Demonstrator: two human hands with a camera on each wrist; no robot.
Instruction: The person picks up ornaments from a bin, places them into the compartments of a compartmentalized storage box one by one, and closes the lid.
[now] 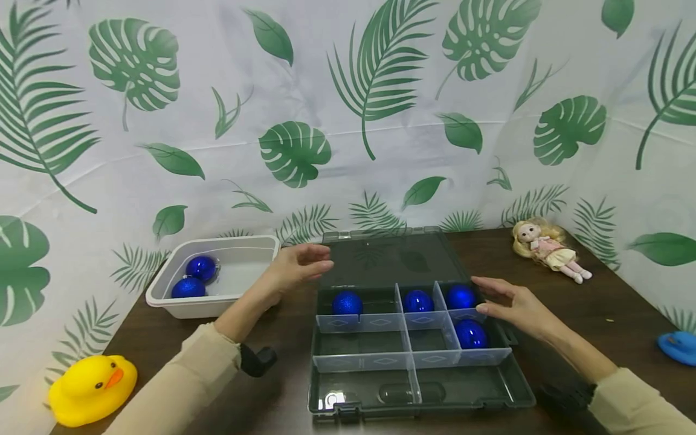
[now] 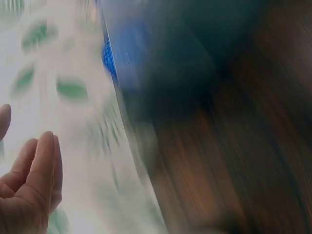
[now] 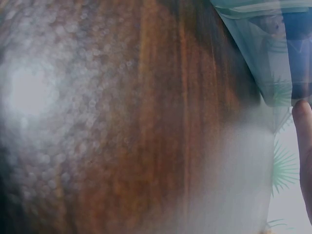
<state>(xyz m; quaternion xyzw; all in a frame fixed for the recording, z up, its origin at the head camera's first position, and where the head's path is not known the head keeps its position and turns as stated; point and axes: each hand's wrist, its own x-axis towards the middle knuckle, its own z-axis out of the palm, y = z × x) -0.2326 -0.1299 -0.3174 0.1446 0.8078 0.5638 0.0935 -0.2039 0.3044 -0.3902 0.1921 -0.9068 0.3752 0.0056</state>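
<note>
A dark, see-through divided box [image 1: 361,341] lies on the table with its lid [image 1: 388,257] folded back. Blue balls sit in its compartments: a glittery ball [image 1: 347,303] at the back left, a shiny ball [image 1: 418,301] at the back middle, another ball [image 1: 461,297] at the back right and a shiny one [image 1: 471,334] in front of that. My left hand [image 1: 299,267] hovers between the box and a white basin [image 1: 217,309], fingers extended and holding nothing. By the box's back right edge is my right hand [image 1: 519,307], thumb and fingers apart; a fingertip [image 3: 303,117] meets the edge in the right wrist view.
Two blue balls, one shiny [image 1: 201,268] and one glittery [image 1: 188,287], lie in the basin's left part. A yellow rubber duck [image 1: 89,389] stands front left. A doll [image 1: 549,251] lies back right, and a blue toy [image 1: 678,347] sits at the right edge.
</note>
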